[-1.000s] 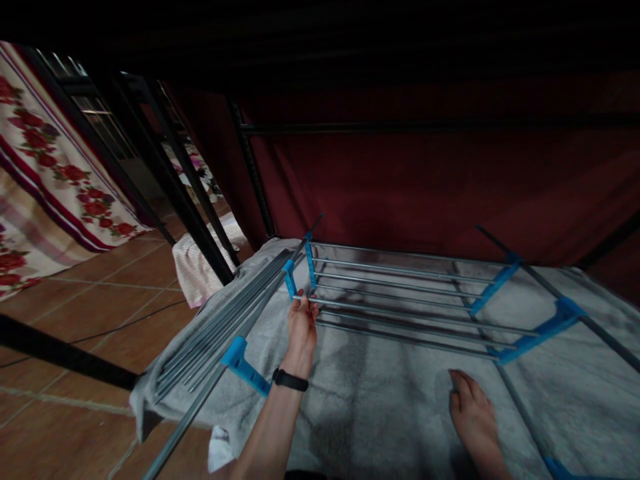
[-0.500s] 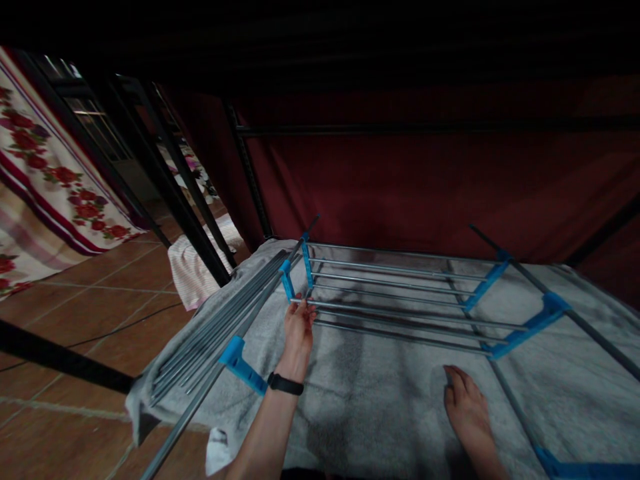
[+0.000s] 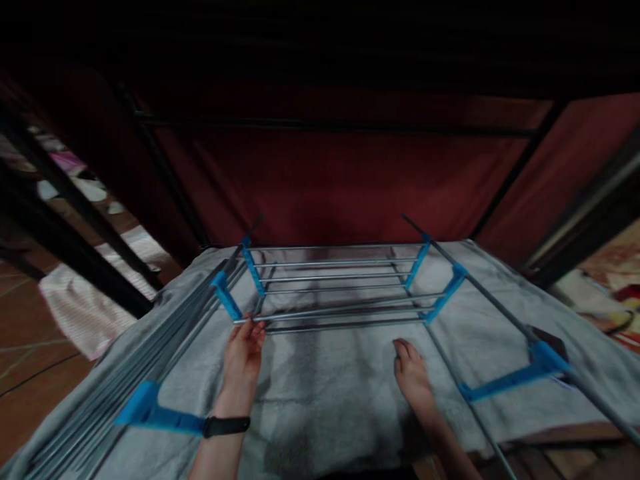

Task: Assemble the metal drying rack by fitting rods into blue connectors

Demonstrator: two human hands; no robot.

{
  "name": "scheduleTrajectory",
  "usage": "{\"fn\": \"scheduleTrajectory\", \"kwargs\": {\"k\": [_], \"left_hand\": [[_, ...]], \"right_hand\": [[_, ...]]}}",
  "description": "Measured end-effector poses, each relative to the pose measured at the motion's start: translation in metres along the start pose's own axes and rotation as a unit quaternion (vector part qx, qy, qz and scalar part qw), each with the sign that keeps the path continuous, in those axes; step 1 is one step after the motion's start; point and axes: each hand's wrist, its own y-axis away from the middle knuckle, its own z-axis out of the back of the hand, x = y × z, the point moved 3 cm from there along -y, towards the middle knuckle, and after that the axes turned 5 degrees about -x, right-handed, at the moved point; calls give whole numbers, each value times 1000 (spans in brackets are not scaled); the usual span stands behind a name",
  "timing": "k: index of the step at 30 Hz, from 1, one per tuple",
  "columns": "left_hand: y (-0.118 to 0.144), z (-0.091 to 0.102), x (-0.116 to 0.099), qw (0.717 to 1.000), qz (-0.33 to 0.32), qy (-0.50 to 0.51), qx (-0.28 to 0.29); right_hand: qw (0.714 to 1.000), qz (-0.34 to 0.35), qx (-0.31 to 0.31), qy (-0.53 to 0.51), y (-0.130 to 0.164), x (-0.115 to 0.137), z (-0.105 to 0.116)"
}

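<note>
The view has swung right; left hand (image 3: 243, 353) pinches a rack rod (image 3: 330, 312), right hand (image 3: 411, 372) flat on towel (image 3: 340, 393).

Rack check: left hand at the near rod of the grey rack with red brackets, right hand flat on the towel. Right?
Not quite: the brackets are blue, as the head view shows. The rest holds: the left hand has its fingers at the near rod of the grey rack, and the right hand lies flat on the towel.
</note>
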Motion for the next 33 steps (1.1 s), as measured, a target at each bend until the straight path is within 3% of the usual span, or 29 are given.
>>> {"fn": "scheduleTrajectory", "kwargs": {"k": [7,13,16,18,22,26,30,33], "left_hand": [[-5,2,1,998,35,-31,-34],[10,26,21,988,25,-102,-109],[31,34,34,986,-21,-134,-93],[45,27,38,982,-74,-170,-37],[64,-27,27,960,-109,-220,138],[57,-108,-20,949,-191,-180,175],[28,-191,-85,898,-296,-242,215],[-3,-223,-137,860,-328,-329,210]], "right_hand": [[999,-37,12,-17,-9,12,8],[999,-38,26,-22,-9,12,9],[999,-22,26,-12,-6,7,7],[1000,-10,23,-6,-4,3,5],[999,-3,35,-7,-2,-4,4],[999,5,45,-8,0,-7,5],[999,8,48,-16,2,-14,2],[998,7,50,-23,3,-20,-3]]}}
